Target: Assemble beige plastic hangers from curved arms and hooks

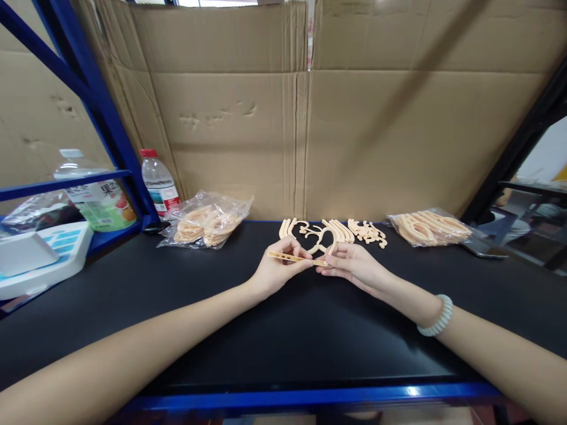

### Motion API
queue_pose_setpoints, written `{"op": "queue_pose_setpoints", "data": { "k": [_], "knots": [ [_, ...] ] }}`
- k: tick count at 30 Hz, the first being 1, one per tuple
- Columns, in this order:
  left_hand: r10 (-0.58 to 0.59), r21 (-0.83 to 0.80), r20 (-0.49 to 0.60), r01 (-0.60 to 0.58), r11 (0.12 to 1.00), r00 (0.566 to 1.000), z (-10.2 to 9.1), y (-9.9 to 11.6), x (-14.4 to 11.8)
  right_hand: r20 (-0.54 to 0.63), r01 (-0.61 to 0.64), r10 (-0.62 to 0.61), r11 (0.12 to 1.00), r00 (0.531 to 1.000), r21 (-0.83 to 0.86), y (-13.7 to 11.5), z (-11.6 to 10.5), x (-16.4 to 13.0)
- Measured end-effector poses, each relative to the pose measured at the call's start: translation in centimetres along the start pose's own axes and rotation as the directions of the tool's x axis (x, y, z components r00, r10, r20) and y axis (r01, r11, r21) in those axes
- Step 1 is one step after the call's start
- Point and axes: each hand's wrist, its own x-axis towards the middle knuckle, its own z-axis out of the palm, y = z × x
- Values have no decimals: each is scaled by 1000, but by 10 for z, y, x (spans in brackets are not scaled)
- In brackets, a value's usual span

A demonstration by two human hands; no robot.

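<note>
Forearms over the bench edge; left hand and right hand each pinch one end of a strip, held level between the fingertips, loose parts just beyond them.

The black tabletop lies bare across the lower middle of the frame, between the two forearms and out to both lower corners, so there a hand could pass freely. Toward the upper edge of the table the way is crowded: a row of loose beige plastic pieces lies just behind the left hand and right hand, flanked by a clear bag of parts at centre left and another bag at centre right, all backed closely by the cardboard wall. The left side is closed by the blue rack post, a water bottle and a white tray.
</note>
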Motion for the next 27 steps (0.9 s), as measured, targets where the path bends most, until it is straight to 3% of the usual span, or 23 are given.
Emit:
{"op": "queue_pose_setpoints", "data": {
  "k": [11, 20, 24, 27],
  "knots": [
    [41, 102, 64, -48, 994, 997, 3, 8, -6, -116, 36, -41, 999, 992, -39, 5, 6, -1],
    [13, 125, 56, -20, 992, 998, 5, 11, -7, -151, 88, -102, 991, 983, -98, 7, 10, -3],
    [-5, 128, 15, 3, 992, 1000, 5, 9, -5, -139, 58, -65, 997, 988, -53, 6, 10, -3],
    [-50, 28, -40, 51, 998, 998, 5, 6, -2, -109, 51, -48, 998, 993, 28, 4, 10, -3]
  ]
}}
